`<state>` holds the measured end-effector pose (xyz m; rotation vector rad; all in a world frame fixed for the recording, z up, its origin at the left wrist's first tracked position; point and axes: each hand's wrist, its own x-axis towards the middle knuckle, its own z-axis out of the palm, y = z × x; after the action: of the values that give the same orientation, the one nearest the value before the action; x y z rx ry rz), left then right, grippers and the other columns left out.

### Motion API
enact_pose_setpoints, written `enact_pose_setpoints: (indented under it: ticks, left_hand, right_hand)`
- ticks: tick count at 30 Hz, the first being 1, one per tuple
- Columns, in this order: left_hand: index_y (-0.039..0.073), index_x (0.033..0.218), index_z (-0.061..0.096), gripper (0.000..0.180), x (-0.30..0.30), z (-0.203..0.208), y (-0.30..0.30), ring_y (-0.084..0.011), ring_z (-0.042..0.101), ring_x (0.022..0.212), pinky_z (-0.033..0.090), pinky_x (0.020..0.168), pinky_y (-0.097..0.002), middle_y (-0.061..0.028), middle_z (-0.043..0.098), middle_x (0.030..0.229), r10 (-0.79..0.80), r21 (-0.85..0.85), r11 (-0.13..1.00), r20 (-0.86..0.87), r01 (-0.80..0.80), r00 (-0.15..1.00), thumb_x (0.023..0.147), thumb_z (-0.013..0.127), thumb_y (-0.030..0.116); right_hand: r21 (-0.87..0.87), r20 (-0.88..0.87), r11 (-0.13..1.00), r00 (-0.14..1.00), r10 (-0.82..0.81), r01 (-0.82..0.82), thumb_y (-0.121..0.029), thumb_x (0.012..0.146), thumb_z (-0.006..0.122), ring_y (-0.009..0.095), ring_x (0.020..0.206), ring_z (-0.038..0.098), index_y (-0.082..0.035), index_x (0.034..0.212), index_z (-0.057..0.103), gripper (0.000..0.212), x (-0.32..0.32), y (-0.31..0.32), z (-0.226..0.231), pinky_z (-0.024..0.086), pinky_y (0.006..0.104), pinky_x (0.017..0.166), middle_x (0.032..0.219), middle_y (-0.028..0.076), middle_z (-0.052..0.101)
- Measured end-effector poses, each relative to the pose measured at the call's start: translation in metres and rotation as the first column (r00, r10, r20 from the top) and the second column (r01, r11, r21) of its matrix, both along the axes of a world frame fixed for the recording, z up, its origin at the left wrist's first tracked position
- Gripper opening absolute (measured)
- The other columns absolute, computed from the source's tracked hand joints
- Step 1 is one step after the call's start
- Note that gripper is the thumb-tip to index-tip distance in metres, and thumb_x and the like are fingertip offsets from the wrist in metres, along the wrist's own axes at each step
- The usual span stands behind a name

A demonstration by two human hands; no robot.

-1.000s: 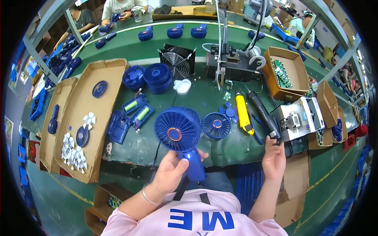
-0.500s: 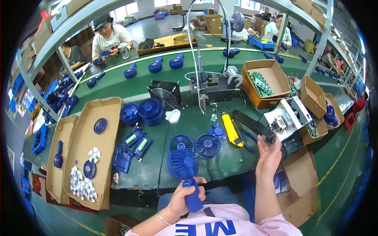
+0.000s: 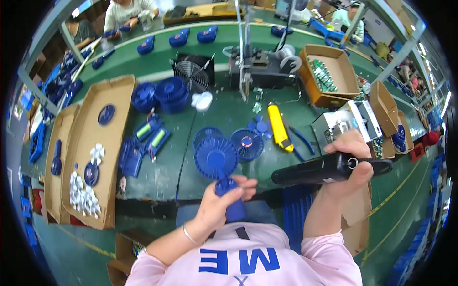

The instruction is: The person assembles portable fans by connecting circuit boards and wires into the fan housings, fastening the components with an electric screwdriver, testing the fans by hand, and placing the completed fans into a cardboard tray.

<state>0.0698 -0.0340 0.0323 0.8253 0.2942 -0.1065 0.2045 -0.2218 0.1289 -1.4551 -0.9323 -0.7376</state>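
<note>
Head view: the glossy blue plastic handheld fan with the round slatted head (image 3: 216,157) is upright in front of me, its head over the near part of the green-topped workbench (image 3: 162,178) and its handle just past the edge; my left hand (image 3: 214,205) is curled round that handle, thumb across it, fingertips poking out beyond. My right hand (image 3: 352,144) is closed, fingers above and thumb below, on a long black cylindrical hand tool with a metal ring (image 3: 305,174), which I take for a powered screwdriver; I can't make out its tip. I judge the step in hand to be bringing tool and fan together, so the next move calls for a steady left grip and the tool's working end turned toward the fan. Just beyond the fan lies a round blue slatted grille with a copper-coloured ring (image 3: 247,144), then a blue plastic propeller (image 3: 260,127), a bright yellow slim-bodied tool (image 3: 280,129) and blue-handled pliers (image 3: 305,143)
</note>
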Motion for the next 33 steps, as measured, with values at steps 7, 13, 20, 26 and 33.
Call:
enact_pose_setpoints:
  ticks: [7, 13, 20, 26, 33]
  left_hand:
    - [-0.004, 0.11, 0.052, 0.025, 0.01, -0.007, -0.003, -0.0244, 0.064, 0.096, 0.051, 0.088, -0.035, -0.0209, 0.062, 0.112, 0.098, -0.002, 0.995, -0.032, -0.098, 0.995, 0.087, 0.06, 0.004]
    - [-0.004, 0.108, 0.052, 0.024, 0.01, -0.003, -0.009, -0.0262, 0.064, 0.097, 0.051, 0.089, -0.0363, -0.0218, 0.061, 0.111, 0.095, 0.06, 0.994, -0.06, -0.092, 0.994, 0.086, 0.06, 0.003]
    - [-0.004, 0.107, 0.054, 0.024, 0.011, -0.007, -0.008, -0.0256, 0.064, 0.095, 0.051, 0.088, -0.0368, -0.0212, 0.062, 0.108, 0.08, 0.052, 0.996, -0.063, -0.077, 0.995, 0.086, 0.061, 0.005]
    - [-0.003, 0.106, 0.055, 0.022, 0.012, -0.007, -0.009, -0.025, 0.065, 0.092, 0.051, 0.087, -0.0372, -0.0205, 0.063, 0.106, 0.082, 0.061, 0.995, -0.076, -0.078, 0.994, 0.086, 0.061, 0.005]
    - [-0.004, 0.106, 0.055, 0.023, 0.011, -0.009, -0.011, -0.0248, 0.065, 0.093, 0.051, 0.087, -0.037, -0.0201, 0.063, 0.105, 0.138, 0.065, 0.989, -0.076, -0.134, 0.987, 0.087, 0.062, 0.007]
  right_hand:
    - [0.404, -0.639, 0.593, 0.249, 0.728, -0.696, -0.096, 0.058, 0.032, 0.019, 0.048, 0.057, 0.008, 0.103, 0.054, 0.115, 0.017, 0.027, -0.06, 0.043, 0.0249, 0.043, 0.066, 0.013, 0.06]
    - [0.566, -0.369, 0.706, 0.636, 0.678, -0.426, -0.084, 0.072, 0.031, 0.027, 0.045, 0.054, 0.008, 0.094, 0.051, 0.097, -0.021, 0.03, -0.027, 0.044, 0.0373, 0.046, 0.057, 0.018, 0.055]
    - [0.403, -0.407, 0.89, 0.913, -0.033, 0.212, -0.075, 0.082, 0.02, 0.021, 0.046, 0.046, -0.001, 0.092, 0.052, 0.081, 0.062, -0.031, 0.021, 0.04, 0.0308, 0.047, 0.052, 0.011, 0.049]
    - [0.3, -0.515, 0.903, 0.849, -0.118, 0.308, -0.077, 0.083, 0.022, 0.02, 0.05, 0.048, -0.003, 0.087, 0.048, 0.078, 0.094, -0.054, 0.023, 0.04, 0.0307, 0.048, 0.056, 0.008, 0.046]
    - [0.485, -0.623, 0.858, 0.756, 0.202, 0.17, -0.078, 0.082, 0.021, 0.019, 0.045, 0.042, -0.004, 0.087, 0.051, 0.08, 0.061, -0.023, 0.006, 0.037, 0.0322, 0.046, 0.052, 0.006, 0.043]
